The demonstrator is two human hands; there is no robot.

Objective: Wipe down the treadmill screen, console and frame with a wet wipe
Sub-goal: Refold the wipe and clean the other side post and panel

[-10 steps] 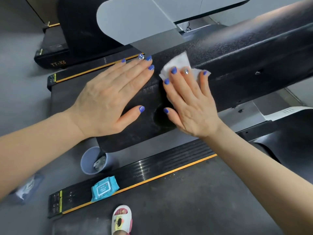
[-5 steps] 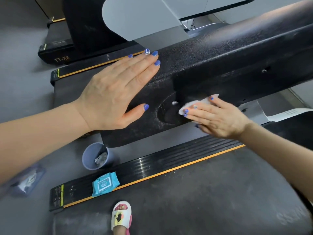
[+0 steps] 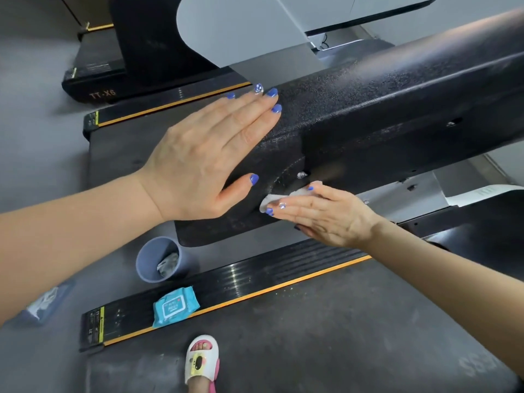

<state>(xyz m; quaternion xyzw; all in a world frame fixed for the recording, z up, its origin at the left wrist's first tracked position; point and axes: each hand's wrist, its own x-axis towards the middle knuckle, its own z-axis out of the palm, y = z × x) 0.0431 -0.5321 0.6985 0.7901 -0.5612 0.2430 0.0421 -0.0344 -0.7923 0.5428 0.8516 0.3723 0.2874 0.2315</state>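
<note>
one white wet wipe, flattened against the lower side face of the black textured frame arm, just below a small silver bolt head set in a shallow round recess. pressed there by the right hand, fingers straight and close together, flat on the wipe rather than curled round it; only the leading edge of the cloth visible past the fingertips. just beside it, the left hand spread flat on the same arm, fingers extended, thumb out, holding nothing, apparently bracing. pale dusty specks across the arm's surface around the recess.

further out and below: a ribbed black side rail with an orange edge, the dark running belt, a blue pack of wipes lying on the rail's near end, a grey cup with crumpled used wipes inside standing on the floor beside the rail, a foot in a white slipper on the belt.

likely snags: with only flat pressure and no pinch, easy for the wipe to bunch, catch on the bolt head, or slip out and drop toward the rail. possibly grime left in the recess rim if passed over flat. probably plenty of arm unwiped farther right; screen and console out of sight here.
</note>
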